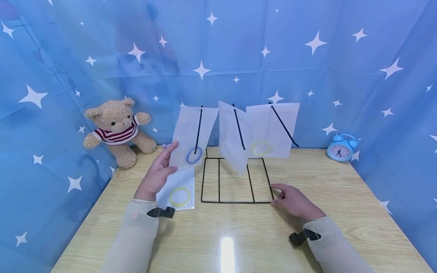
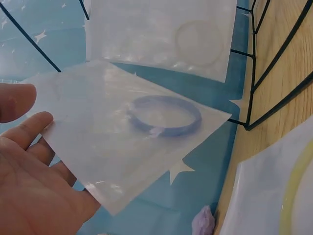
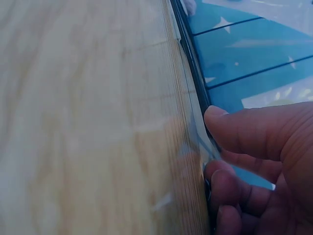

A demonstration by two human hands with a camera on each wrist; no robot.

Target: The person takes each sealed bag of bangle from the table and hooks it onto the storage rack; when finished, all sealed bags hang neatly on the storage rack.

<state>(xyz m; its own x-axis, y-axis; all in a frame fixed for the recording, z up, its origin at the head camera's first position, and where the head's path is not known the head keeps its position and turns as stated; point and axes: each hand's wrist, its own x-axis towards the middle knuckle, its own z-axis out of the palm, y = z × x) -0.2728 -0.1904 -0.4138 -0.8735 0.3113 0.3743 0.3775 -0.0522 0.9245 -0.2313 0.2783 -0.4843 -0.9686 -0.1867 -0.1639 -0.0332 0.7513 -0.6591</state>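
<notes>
A black wire rack (image 1: 235, 202) stands on the table with several prongs rising from it. From its prongs hang frosted plastic bags: one with a blue ring (image 1: 194, 155) at left, a turned one (image 1: 233, 132) in the middle, and one with a pale yellow ring (image 1: 261, 148) at right. My left hand (image 1: 159, 172) touches the edge of the left bag (image 2: 112, 147), fingers partly behind it and thumb apart. With thumb and fingers, my right hand (image 1: 295, 201) pinches the rack's front right corner; the right wrist view shows the thumb on the black wire (image 3: 198, 83).
Another bag (image 1: 186, 182) with a yellow ring lies on the table left of the rack. A teddy bear (image 1: 117, 129) sits at the back left. A blue alarm clock (image 1: 341, 148) stands at the back right. Behind hangs a blue star-patterned curtain (image 1: 239, 45).
</notes>
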